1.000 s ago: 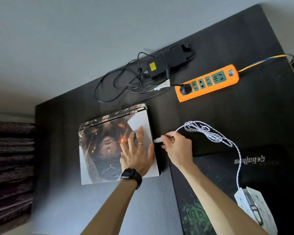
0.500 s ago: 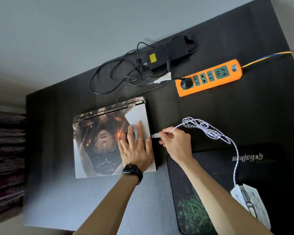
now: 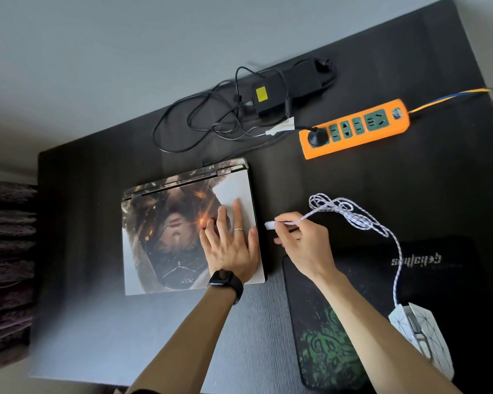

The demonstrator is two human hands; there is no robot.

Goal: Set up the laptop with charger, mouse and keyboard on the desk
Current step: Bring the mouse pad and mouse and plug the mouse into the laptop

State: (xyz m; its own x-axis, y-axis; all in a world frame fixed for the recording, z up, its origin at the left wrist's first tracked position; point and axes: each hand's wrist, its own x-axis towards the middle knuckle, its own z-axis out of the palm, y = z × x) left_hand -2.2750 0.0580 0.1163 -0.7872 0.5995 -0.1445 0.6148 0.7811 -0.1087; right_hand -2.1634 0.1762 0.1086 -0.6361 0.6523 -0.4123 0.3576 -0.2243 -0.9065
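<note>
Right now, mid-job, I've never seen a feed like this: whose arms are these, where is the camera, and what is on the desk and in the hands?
There is no machine here: a person works with two bare hands. The one picture comes from a camera worn on their head, looking down at the black desk. The left hand lies flat on the lid of the closed laptop. The right hand pinches the white USB plug of a braided cable, just off the laptop's right edge and not visibly plugged in. That cable runs to the white mouse on a black mouse pad. Farther back lie the black charger brick and an orange power strip. No keyboard is in view.
</note>
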